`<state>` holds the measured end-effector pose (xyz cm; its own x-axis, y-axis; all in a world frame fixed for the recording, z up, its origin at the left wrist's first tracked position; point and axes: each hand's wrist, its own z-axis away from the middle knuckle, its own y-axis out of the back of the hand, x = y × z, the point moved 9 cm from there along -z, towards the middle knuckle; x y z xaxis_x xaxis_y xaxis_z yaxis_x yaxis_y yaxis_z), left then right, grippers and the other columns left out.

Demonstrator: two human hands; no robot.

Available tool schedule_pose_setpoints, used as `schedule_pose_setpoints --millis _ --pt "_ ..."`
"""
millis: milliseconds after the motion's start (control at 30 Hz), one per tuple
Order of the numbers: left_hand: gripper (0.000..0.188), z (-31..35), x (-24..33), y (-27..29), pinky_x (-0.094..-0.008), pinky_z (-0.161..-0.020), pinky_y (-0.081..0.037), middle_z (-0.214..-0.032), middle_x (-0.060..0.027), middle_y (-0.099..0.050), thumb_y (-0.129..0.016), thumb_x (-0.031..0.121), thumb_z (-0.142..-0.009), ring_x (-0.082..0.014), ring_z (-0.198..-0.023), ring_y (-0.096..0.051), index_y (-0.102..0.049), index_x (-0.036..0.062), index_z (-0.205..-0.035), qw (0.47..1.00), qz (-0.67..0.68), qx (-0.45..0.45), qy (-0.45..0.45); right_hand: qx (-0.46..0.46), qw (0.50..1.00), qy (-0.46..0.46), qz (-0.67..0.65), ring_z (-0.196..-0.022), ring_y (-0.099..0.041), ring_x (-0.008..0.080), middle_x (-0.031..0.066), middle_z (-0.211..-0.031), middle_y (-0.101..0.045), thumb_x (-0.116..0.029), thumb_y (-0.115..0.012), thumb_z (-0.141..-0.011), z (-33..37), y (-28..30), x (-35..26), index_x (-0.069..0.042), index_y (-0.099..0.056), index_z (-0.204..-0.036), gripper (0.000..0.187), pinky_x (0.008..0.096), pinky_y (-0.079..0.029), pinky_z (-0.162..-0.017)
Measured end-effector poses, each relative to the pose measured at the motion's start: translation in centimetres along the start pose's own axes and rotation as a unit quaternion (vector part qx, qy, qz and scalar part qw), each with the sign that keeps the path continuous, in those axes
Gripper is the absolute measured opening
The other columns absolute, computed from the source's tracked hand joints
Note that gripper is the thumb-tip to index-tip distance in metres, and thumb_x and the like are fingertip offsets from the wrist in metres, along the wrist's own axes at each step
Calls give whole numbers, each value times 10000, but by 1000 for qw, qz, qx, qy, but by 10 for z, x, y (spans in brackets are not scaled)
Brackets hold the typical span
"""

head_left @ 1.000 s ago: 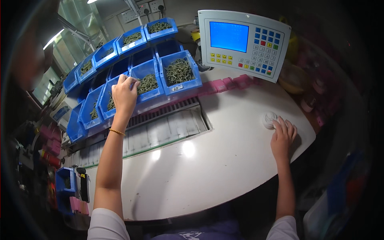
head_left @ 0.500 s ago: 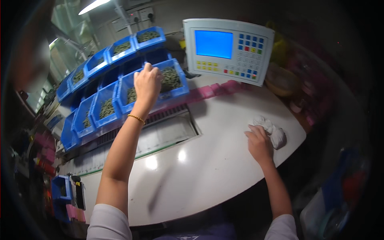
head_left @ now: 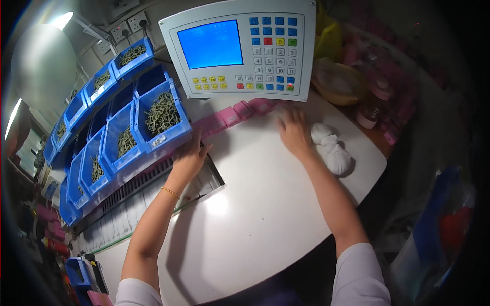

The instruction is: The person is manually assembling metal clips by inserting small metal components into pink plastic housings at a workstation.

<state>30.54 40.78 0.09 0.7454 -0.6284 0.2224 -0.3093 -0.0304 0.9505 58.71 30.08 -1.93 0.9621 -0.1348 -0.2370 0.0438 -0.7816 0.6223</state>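
My left hand (head_left: 190,157) is at the lower front corner of a blue bin (head_left: 162,138) holding small greenish curled pieces (head_left: 162,113). Its thumb stands apart from the fingers, whose tips are partly hidden by the bin, and I see nothing held. My right hand (head_left: 295,133) reaches over the white table (head_left: 255,204) with fingers extended, near the end of a row of pink packets (head_left: 229,116). Its fingertips are slightly blurred. To the right of that wrist lies a white, lumpy, cloth-like bundle (head_left: 337,157), apart from the hand.
Behind the table stands a grey control panel (head_left: 237,51) with a blue screen and coloured keys. Two tiers of blue bins (head_left: 84,109) fill the left side, above a slotted recess (head_left: 138,186) in the tabletop. A bottle (head_left: 371,109) stands at the right edge.
My left hand has come out of the large bin and down to its front corner. My right hand has moved from the white bundle toward the pink packets. The view has shifted.
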Motion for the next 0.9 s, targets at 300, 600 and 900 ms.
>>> schedule_pose_setpoints --millis 300,600,900 --pt "817 -62 -44 -31 -512 -1103 -365 -1427 -267 -451 -612 558 -903 -432 -1344 -425 -396 -24 -1434 981 -152 84 -91 82 958 13 -276 -1066 -607 359 165 -1138 -657 -269 -617 -923 -73 -37 47 -48 -626 -1205 358 457 -479 -940" --pt "729 -80 -20 -26 -492 -904 -448 -1121 -202 -572 -696 594 -801 -388 -1035 -569 -572 3 -1209 987 -106 53 -110 -96 979 -14 -179 -1173 -556 357 131 -1232 -633 -297 -612 -929 -79 -74 24 -96 -633 -1229 361 421 -470 -962" --pt "734 47 38 17 -463 -830 -471 -974 -185 -580 -704 581 -794 -366 -941 -568 -588 -74 -1102 986 -78 91 -118 -183 982 35 -18 -1154 -566 257 19 -1191 -675 -425 -585 -922 -17 -12 -32 -227 -726 -1090 296 459 -393 -1006"
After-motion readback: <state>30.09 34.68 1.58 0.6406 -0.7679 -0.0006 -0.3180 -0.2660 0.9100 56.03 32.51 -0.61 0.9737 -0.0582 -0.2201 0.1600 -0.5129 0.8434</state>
